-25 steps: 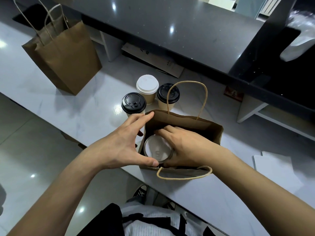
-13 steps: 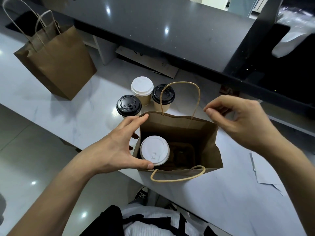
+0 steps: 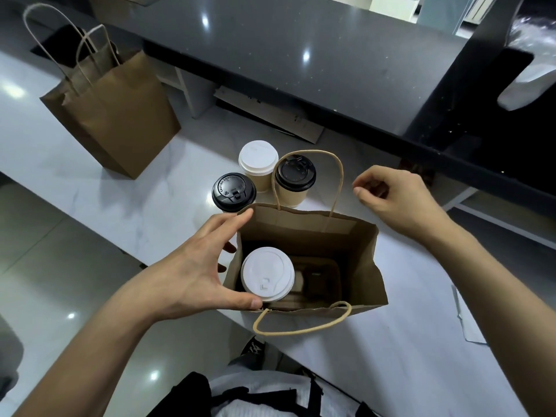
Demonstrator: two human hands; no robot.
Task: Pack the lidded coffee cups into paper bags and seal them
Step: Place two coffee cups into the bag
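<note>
**On the white marble counter: one cup bagged, three waiting**

At far left, a second brown paper bag [image 3: 117, 115] stands upright on the white counter [image 3: 168, 206], well apart from the work area; its mouth is pinched nearly closed and its contents cannot be seen. Its twisted paper handles rise above the rim.

Nearer the centre, the left hand [image 3: 192, 272] spans the left side wall of the open paper bag [image 3: 361, 266]: the thumb lies along the near rim, the index finger reaches the far left corner, and the remaining fingers spread against the outer wall. The fingers are extended rather than curled, bracing the bag and not clasping it.

Behind the open bag, three lidded cups stand in a tight cluster on the counter: a black-lidded cup [image 3: 234, 192] at left, a white-lidded cup [image 3: 258, 164] behind it, and a second black-lidded cup [image 3: 295, 180] at right, partly framed by the bag's far handle [image 3: 337, 176].

Inside the open bag, a brown cup carrier [image 3: 319, 281] lines the bottom. Its left slot holds one cup with a white lid [image 3: 267, 276], upright; the right slot is dark and holds nothing visible. The near handle [image 3: 301, 326] droops over the front rim.

At right, the right hand [image 3: 394, 197] hovers above the counter just beyond the bag's far right corner, fingers loosely curled, gripping nothing and clear of the handle. White paper sheets [image 3: 469, 320] lie at the far right edge.
</note>
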